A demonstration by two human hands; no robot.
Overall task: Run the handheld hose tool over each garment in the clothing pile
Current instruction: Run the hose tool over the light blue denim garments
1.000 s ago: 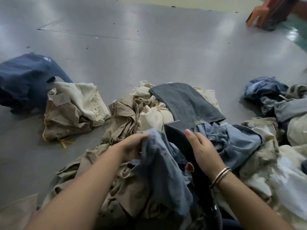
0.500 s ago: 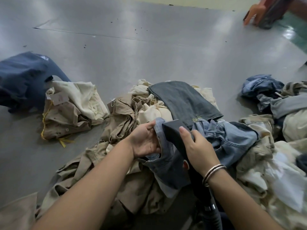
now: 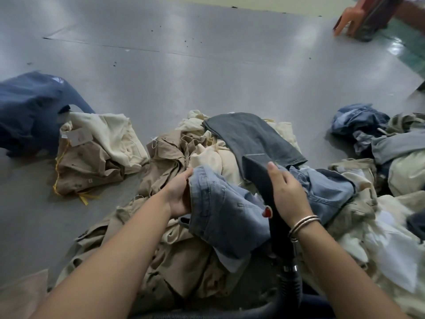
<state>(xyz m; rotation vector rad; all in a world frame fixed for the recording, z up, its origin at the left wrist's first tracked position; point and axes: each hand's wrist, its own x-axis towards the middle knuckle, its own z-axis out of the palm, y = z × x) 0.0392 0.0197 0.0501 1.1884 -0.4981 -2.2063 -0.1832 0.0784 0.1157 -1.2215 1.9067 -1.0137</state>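
A light blue denim garment (image 3: 220,210) lies on top of the clothing pile (image 3: 184,261) in front of me. My left hand (image 3: 178,194) grips its folded hem at the left. My right hand (image 3: 287,194) holds the dark handheld hose tool (image 3: 257,169), whose flat nozzle rests near the denim's upper edge. A red button shows on the tool's body below my palm. Its ribbed black hose (image 3: 291,286) runs down under my right wrist. Under the denim lie beige and cream garments, with a dark grey garment (image 3: 250,134) behind.
A separate heap of cream and tan clothes (image 3: 96,153) lies at left beside a navy garment (image 3: 30,111). More blue, grey and cream clothes (image 3: 379,139) are heaped at right. Grey floor (image 3: 207,65) stretches ahead. An orange stool leg (image 3: 349,17) stands far right.
My left hand has pulled the denim's hem left and spread it flatter. My right hand has slid the tool's nozzle slightly up and right along the denim.
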